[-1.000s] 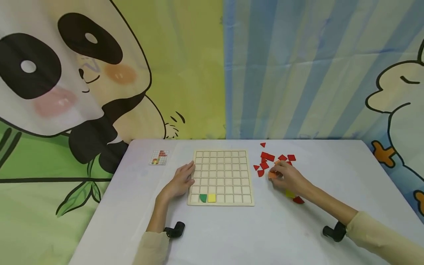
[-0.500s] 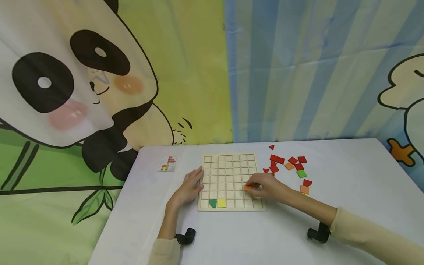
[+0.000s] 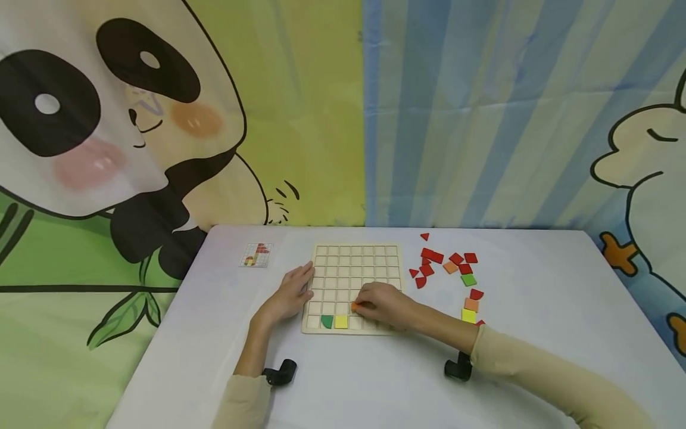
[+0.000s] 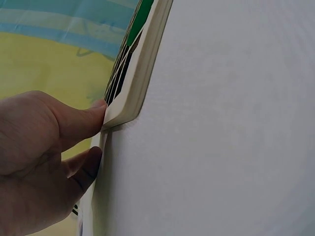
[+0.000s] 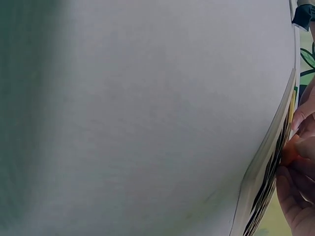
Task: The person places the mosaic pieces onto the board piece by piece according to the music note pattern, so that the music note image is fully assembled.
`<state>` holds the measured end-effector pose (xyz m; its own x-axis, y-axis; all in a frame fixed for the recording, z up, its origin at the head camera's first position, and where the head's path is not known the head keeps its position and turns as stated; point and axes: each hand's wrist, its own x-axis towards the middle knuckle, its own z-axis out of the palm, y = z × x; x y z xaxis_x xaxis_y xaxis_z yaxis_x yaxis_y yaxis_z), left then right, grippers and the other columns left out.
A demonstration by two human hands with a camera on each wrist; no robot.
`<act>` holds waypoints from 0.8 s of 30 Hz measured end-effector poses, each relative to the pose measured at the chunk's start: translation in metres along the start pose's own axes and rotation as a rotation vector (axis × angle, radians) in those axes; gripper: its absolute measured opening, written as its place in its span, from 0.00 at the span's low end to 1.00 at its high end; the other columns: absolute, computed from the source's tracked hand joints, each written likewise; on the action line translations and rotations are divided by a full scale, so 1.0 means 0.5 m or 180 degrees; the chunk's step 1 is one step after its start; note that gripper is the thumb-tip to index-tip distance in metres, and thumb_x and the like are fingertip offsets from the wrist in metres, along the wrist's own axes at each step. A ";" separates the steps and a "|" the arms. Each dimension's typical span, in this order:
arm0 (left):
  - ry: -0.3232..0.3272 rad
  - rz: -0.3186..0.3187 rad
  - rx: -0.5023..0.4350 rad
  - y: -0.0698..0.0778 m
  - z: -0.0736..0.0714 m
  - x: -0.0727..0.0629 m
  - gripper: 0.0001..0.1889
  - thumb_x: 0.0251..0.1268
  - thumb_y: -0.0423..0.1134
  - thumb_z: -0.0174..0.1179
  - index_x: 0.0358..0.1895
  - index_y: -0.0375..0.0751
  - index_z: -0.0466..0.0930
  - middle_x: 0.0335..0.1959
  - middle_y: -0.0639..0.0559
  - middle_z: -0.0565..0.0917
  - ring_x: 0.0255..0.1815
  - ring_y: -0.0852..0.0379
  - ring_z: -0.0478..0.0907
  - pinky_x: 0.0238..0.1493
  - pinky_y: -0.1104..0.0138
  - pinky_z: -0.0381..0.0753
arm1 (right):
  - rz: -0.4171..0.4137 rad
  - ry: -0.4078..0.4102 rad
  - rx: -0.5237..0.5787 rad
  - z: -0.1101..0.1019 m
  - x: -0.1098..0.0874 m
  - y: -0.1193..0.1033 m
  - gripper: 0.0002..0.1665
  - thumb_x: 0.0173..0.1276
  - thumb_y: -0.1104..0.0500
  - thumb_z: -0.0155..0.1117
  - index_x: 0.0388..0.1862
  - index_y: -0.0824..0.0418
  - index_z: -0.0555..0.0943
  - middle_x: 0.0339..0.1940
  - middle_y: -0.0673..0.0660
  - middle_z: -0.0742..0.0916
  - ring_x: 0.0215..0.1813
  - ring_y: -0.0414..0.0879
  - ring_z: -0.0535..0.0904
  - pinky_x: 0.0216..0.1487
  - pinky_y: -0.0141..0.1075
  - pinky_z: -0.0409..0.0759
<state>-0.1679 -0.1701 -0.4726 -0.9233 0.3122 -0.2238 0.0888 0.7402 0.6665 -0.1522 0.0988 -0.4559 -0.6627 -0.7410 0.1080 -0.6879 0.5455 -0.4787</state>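
Observation:
A pale wooden grid board (image 3: 354, 262) lies on the white table, with a green piece (image 3: 327, 322) and a yellow square (image 3: 341, 322) in its bottom row. My right hand (image 3: 377, 302) hovers low over the board's lower rows and pinches a small orange piece (image 3: 354, 307) just above the bottom row. In the right wrist view the orange piece (image 5: 289, 150) shows between the fingertips at the board's edge. My left hand (image 3: 292, 292) rests flat against the board's left edge; the left wrist view shows its fingers (image 4: 81, 120) touching the board's corner (image 4: 130, 105).
Loose red pieces (image 3: 432, 256), an orange square (image 3: 451, 267) and a green one (image 3: 468, 279) lie right of the board, with further pieces (image 3: 470, 304) nearer me. A small pattern card (image 3: 256, 255) sits at the left. Panda and striped cloths hang behind the table.
My right hand has carried the orange piece leftward from the loose pile across the board to its lower middle. The left hand has stayed at the board's left edge.

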 end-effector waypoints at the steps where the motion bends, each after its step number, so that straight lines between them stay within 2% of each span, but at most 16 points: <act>1: 0.0000 0.0001 0.0008 -0.001 -0.002 0.000 0.33 0.72 0.36 0.53 0.77 0.41 0.52 0.81 0.51 0.48 0.81 0.45 0.39 0.77 0.45 0.50 | -0.0026 0.0017 -0.0049 0.002 0.003 0.000 0.07 0.65 0.56 0.67 0.37 0.56 0.88 0.34 0.47 0.86 0.36 0.37 0.77 0.40 0.25 0.78; 8: 0.0040 0.0010 -0.0028 0.002 -0.002 0.000 0.33 0.72 0.35 0.53 0.76 0.40 0.53 0.81 0.50 0.49 0.81 0.44 0.40 0.77 0.44 0.49 | -0.0133 0.0072 -0.0200 0.004 0.013 -0.007 0.07 0.64 0.57 0.68 0.35 0.59 0.88 0.34 0.50 0.88 0.36 0.40 0.79 0.39 0.25 0.80; 16: 0.0054 0.0009 -0.0033 0.001 -0.003 -0.001 0.33 0.72 0.35 0.53 0.76 0.40 0.52 0.81 0.50 0.49 0.81 0.44 0.40 0.77 0.45 0.49 | -0.0083 0.0046 -0.0250 0.000 0.018 -0.013 0.05 0.64 0.58 0.68 0.33 0.58 0.87 0.32 0.50 0.85 0.32 0.37 0.75 0.34 0.22 0.76; 24: 0.0051 0.0016 -0.0043 0.001 -0.001 -0.001 0.32 0.72 0.35 0.53 0.76 0.39 0.53 0.80 0.49 0.49 0.81 0.44 0.40 0.78 0.45 0.49 | 0.0056 -0.0051 -0.0298 0.007 0.016 -0.013 0.08 0.63 0.56 0.69 0.38 0.58 0.86 0.35 0.50 0.85 0.37 0.39 0.77 0.41 0.28 0.80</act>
<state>-0.1677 -0.1702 -0.4719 -0.9288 0.3061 -0.2091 0.0883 0.7305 0.6772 -0.1523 0.0881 -0.4548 -0.6706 -0.7368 0.0860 -0.7014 0.5921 -0.3968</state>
